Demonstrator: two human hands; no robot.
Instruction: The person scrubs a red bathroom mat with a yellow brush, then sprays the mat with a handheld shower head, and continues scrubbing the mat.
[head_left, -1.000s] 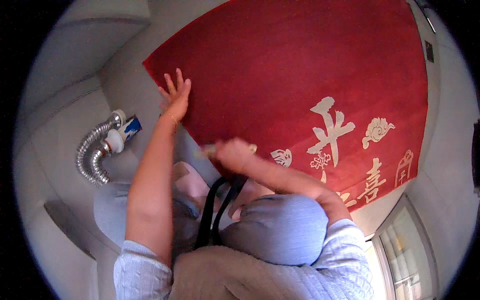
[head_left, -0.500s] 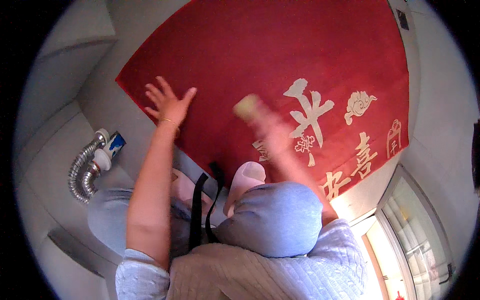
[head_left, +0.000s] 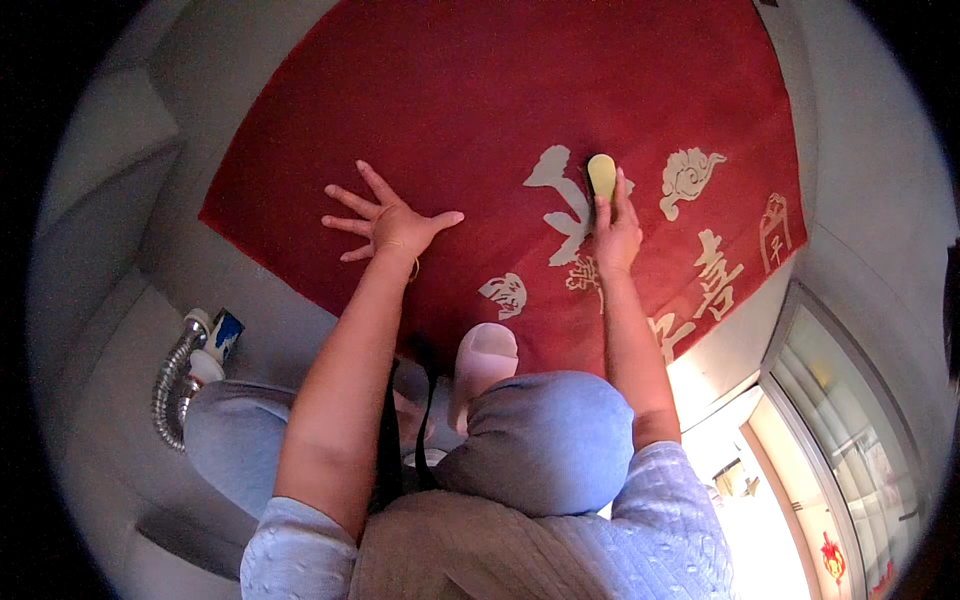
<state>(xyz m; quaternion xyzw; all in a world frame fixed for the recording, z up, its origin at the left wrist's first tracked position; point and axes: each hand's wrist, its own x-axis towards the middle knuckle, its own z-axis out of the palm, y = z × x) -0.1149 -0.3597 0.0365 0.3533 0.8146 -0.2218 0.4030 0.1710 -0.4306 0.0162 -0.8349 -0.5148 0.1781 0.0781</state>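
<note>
A large red mat (head_left: pixel 440 90) with pale cloud shapes and lettering lies spread on the floor before me. My left hand (head_left: pixel 390 222) rests on its left part, fingers spread wide and holding nothing. In my right hand (head_left: pixel 617 235) is a brush (head_left: pixel 602 173) with a pale yellow-green oval back, gripped by its near end. Its dark underside sits against the mat beside a large pale character (head_left: pixel 565 200). Most of the bristles are hidden beneath the back.
Ribbed silver drain hoses with white fittings (head_left: pixel 207 366) stand at the left by the wall. A pink slipper (head_left: pixel 488 352) touches the mat's near edge. Dark straps (head_left: pixel 430 400) hang between my knees. At the lower right are a glass-paned door (head_left: pixel 835 380) and a bright doorway.
My right hand has carried the brush rightward and slightly farther away, across the pale character. My left hand has shifted right on the mat, staying spread. The whole view has also shifted slightly.
</note>
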